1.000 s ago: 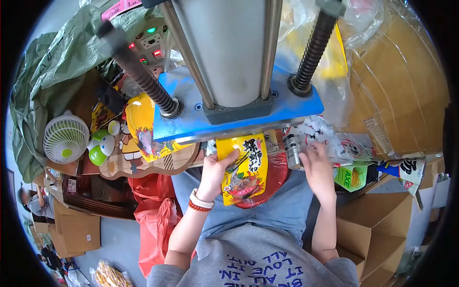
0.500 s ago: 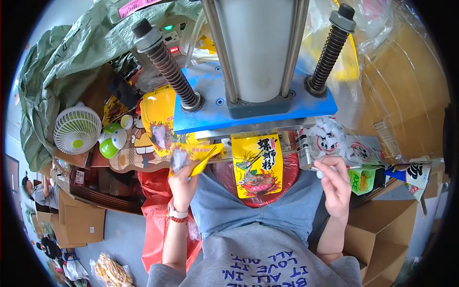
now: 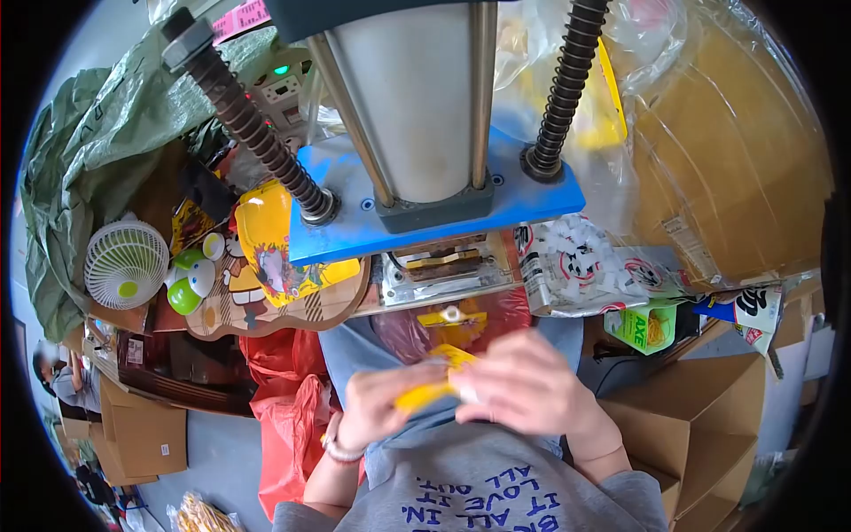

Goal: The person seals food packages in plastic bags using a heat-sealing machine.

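Observation:
Over my lap, my left hand (image 3: 377, 406) is closed on a small yellow printed pouch (image 3: 421, 395), blurred by motion. My right hand (image 3: 525, 386) meets the pouch from the other side, its fingers pinched round a small white plastic piece (image 3: 467, 390) at the pouch's edge. How the piece sits against the pouch is smeared. Just beyond my hands, another yellow pouch (image 3: 461, 335) with a white fitting (image 3: 452, 314) lies on red plastic in my lap. Above it, the blue plate of a press (image 3: 434, 226) stands raised over a metal jig (image 3: 434, 270).
Many white plastic pieces (image 3: 581, 248) lie on printed film at the right. Yellow pouches (image 3: 282, 244) are stacked on a wooden board (image 3: 213, 310) at the left, beside a white fan (image 3: 127, 264). An open cardboard box (image 3: 709, 426) stands low at the right.
Both hands have come together over my lap, bringing the pouch and the white piece together. The other yellow pouch has dropped from the press edge onto the red plastic. My view has shifted.

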{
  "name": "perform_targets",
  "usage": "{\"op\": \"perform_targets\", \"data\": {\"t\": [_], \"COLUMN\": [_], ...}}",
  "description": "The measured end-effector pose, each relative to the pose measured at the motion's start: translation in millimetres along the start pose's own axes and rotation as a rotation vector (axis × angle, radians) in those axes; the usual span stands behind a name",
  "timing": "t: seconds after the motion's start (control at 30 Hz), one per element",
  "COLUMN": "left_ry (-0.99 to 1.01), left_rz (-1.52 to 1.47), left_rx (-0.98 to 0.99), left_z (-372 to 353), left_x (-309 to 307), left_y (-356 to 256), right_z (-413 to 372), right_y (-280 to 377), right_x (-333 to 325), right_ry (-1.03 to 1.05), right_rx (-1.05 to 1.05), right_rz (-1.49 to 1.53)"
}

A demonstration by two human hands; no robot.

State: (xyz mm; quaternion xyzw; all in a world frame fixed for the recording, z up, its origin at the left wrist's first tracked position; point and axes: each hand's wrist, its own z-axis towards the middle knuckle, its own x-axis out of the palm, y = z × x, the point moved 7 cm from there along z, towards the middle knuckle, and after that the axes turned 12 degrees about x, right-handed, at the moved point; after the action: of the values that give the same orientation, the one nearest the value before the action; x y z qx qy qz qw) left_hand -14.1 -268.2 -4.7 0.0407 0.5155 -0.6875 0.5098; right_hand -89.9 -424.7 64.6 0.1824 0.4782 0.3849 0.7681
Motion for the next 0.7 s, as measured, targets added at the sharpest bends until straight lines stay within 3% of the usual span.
{"op": "perform_targets", "data": {"t": [0.03, 0.07, 0.17, 0.23, 0.3, 0.33, 0.4, 0.47, 0.5, 0.57, 0.6, 0.67, 0.7], "left_ry": [0.016, 0.068, -0.353, -0.448, -0.489, -0.479, -0.49, -0.399, -0.289, -0.524, -0.359, 0.024, 0.124], "left_rz": [-0.081, -0.19, -0.789, -0.97, -0.998, -1.01, -1.018, -0.945, -0.746, -0.157, 0.537, 0.919, 0.921], "left_rx": [-0.122, -0.405, -0.672, -0.72, -0.776, -0.759, -0.729, -0.726, -0.675, -0.389, -0.494, -0.403, -0.365], "left_z": [-1.1, -2.6, -5.1, 9.1, 16.0, 17.6, 16.8, 18.4, 16.6, 17.7, 3.5, -18.7, -27.4], "left_x": [14.7, 32.1, 66.3, 65.5, 65.1, 67.4, 70.9, 63.1, 48.8, -15.1, -44.2, -45.2, -37.6], "left_y": [18.6, 43.0, 88.8, 102.2, 110.2, 114.5, 121.6, 118.6, 123.2, 129.0, 135.4, 164.9, 164.3], "right_z": [4.5, 8.4, -5.2, -18.6, -25.8, -39.5, -61.5, -66.0, -67.9, -71.1, -71.6, -79.5, -79.4], "right_y": [-15.6, -32.1, -53.5, -66.3, -90.0, -113.8, -164.9, -155.0, -149.3, -150.8, -152.1, -160.1, -155.3], "right_x": [1.3, 3.4, -31.0, -56.0, -61.3, -53.3, -18.6, -23.1, -24.0, -31.8, -36.7, -39.5, -37.4], "right_ry": [-0.043, -0.088, -0.276, -0.387, -0.454, -0.45, -0.081, -0.102, -0.127, -0.129, -0.131, -0.229, -0.226], "right_rx": [0.114, 0.226, 0.365, 0.506, 0.627, 0.626, 0.736, 0.749, 0.768, 0.686, 0.729, 0.789, 0.785], "right_rz": [-0.047, -0.094, -0.167, -0.301, -0.608, -0.607, -0.65, -0.476, -0.307, -0.257, -0.118, 0.165, 0.166]}}
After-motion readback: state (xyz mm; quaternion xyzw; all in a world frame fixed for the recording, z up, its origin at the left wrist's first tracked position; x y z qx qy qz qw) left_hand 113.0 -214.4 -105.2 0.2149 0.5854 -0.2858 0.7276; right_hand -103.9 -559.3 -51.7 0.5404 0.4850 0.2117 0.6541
